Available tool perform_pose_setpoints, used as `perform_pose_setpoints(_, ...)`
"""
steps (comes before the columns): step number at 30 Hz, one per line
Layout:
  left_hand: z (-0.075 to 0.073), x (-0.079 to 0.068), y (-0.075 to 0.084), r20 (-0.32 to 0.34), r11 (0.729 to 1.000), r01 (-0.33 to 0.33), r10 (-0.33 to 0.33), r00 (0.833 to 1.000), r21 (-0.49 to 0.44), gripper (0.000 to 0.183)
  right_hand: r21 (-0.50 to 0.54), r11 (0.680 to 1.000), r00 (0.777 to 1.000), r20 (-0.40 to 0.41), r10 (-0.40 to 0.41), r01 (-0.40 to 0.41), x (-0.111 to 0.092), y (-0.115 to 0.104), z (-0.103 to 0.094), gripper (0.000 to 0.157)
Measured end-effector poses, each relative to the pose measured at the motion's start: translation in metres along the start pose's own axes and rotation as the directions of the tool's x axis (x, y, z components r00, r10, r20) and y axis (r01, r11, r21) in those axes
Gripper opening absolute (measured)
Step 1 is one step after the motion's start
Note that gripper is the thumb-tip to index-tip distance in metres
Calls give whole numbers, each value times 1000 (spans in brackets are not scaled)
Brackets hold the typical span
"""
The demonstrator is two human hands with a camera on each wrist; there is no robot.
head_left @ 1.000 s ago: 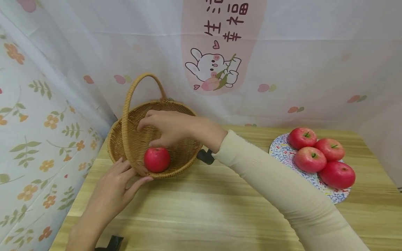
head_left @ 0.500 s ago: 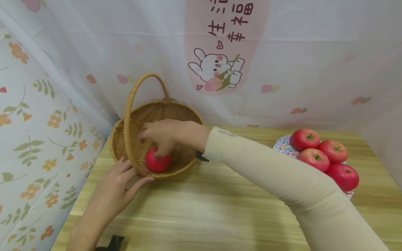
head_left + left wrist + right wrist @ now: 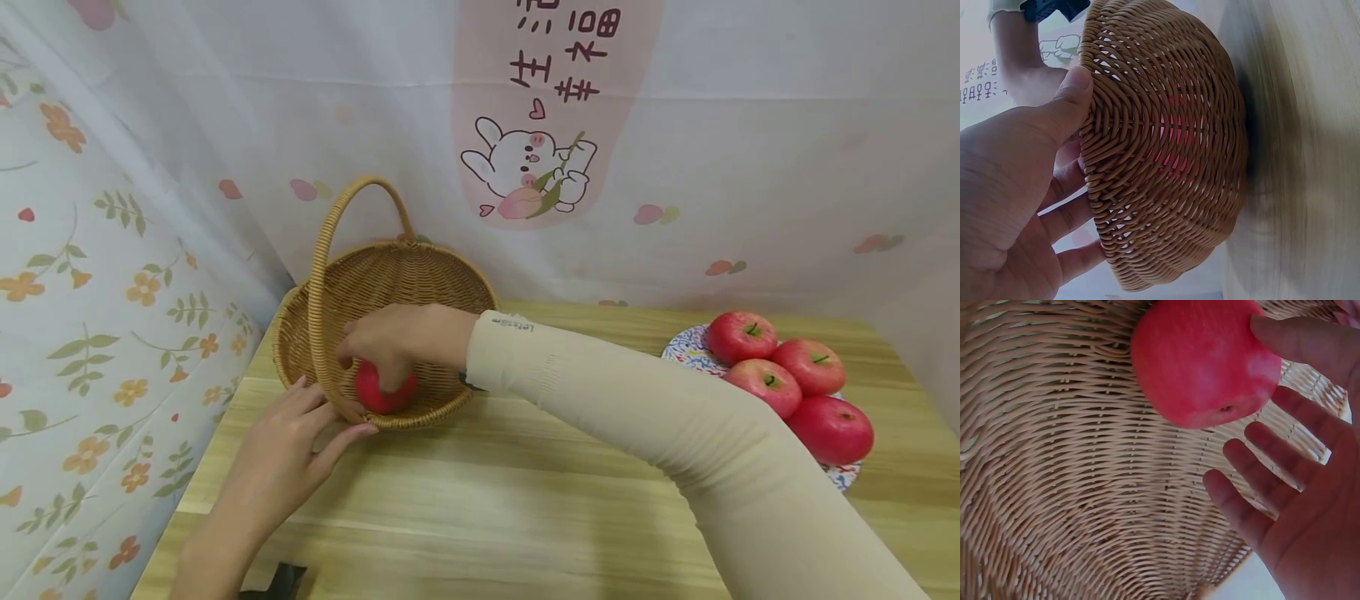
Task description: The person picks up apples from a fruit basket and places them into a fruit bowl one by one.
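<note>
A wicker basket with a tall arched handle stands at the back left of the table. My left hand grips its near rim by the handle's foot, thumb outside and fingers inside, as the left wrist view shows. Inside the basket lies one red apple. My right hand reaches in over this apple, partly covering it in the head view. Seen from the right wrist, the thumb touches the apple's side and the index fingertip is at its lower edge. The other fingers stay spread and fairly straight, apart from it.
A patterned plate bearing several red apples sits at the table's right. The right sleeve crosses in front of it. A white printed curtain hangs behind the basket, and a floral one on the left.
My right hand has come down from above the basket's middle onto the apple. The left hand keeps its hold on the rim. The head view has shifted slightly.
</note>
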State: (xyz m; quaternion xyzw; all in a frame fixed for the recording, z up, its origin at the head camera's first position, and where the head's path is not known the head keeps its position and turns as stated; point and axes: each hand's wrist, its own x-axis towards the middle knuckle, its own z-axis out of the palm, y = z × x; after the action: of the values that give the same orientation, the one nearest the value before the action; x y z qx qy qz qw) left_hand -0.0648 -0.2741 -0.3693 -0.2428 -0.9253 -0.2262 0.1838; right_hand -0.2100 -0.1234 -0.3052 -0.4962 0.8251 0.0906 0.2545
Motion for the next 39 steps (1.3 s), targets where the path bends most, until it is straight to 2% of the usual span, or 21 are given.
perform_pose_setpoints(5,1,-1,2,-1,1000,17,-17,1000,-9,23,-14,1000,997,81,-2,3,4,-8,0,64)
perform_pose_setpoints(10,1,-2,3,-11,1000,23,-23,1000,-13,20,-35,999,989,147,-13,19,9,-16,1,41)
perform_pose_setpoints(12,1,-3,3,-14,1000,24,-24,1000,-12,20,-48,999,986,169,0,8,10,-19,1,37)
perform_pose_setpoints(16,1,-3,3,-12,1000,25,-26,1000,-12,20,-106,994,980,192,47,-26,12,-22,1,46)
perform_pose_setpoints(22,2,-3,3,-12,1000,18,-19,1000,-13,19,-155,987,983,171,71,-44,8,-19,3,80)
perform_pose_setpoints(24,2,-2,2,-11,1000,19,-19,1000,-15,19,-146,988,982,168,80,-55,7,-17,3,85)
perform_pose_setpoints(28,3,-1,2,-11,999,20,-21,1000,-26,19,-121,987,977,173,126,-105,3,-11,1,84)
perform_pose_setpoints(30,3,-1,2,-10,999,20,-21,1000,-29,21,-113,985,974,166,151,-133,0,-8,1,78)
perform_pose_setpoints(33,3,0,1,-11,999,14,-15,1000,-31,23,-106,981,975,135,179,-165,-4,-2,1,83)
perform_pose_setpoints(39,2,-1,-1,-3,999,22,-22,1000,-30,16,18,991,990,42,134,-135,-12,6,1,79)
